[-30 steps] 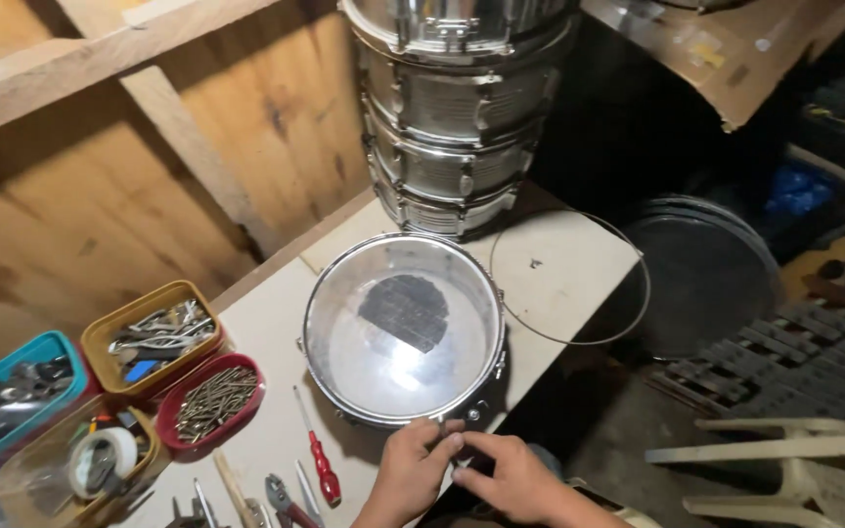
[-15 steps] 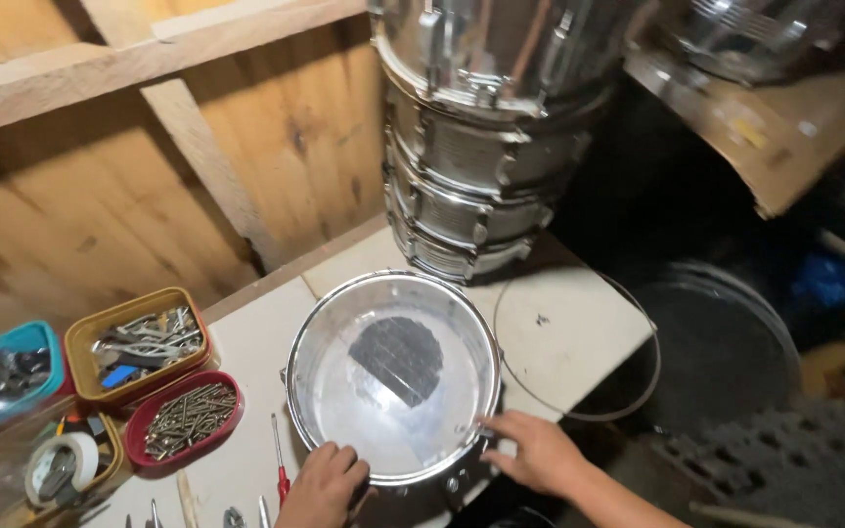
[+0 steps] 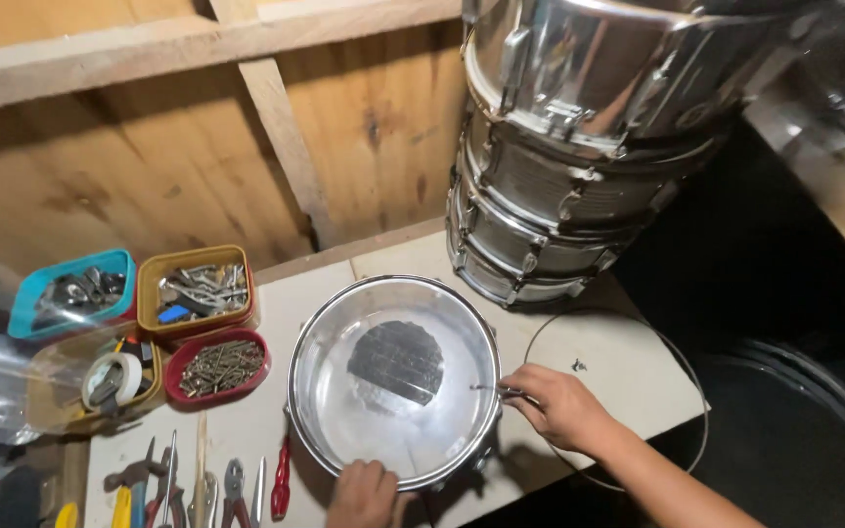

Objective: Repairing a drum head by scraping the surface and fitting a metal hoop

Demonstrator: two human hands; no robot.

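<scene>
A chrome snare drum shell (image 3: 325, 332) with a clear head lies flat on the white worktable (image 3: 628, 362); a dark square patch (image 3: 395, 360) shows through its middle. My left hand (image 3: 364, 492) grips the near rim of the drum. My right hand (image 3: 557, 403) rests at the drum's right rim, pinching a thin metal rod (image 3: 489, 389) that points in over the drum head.
A stack of chrome drums (image 3: 579, 147) stands behind, against the wooden wall. A thin metal hoop (image 3: 682, 352) lies on the table at right. At left are trays of screws (image 3: 217, 367) and hardware (image 3: 196, 288), tape (image 3: 111, 379), pliers and a red screwdriver (image 3: 281, 479).
The view has shifted, so the drum sits lower and more central. My hands have spread apart along the drum's rim, the right one moving to the right side with the rod.
</scene>
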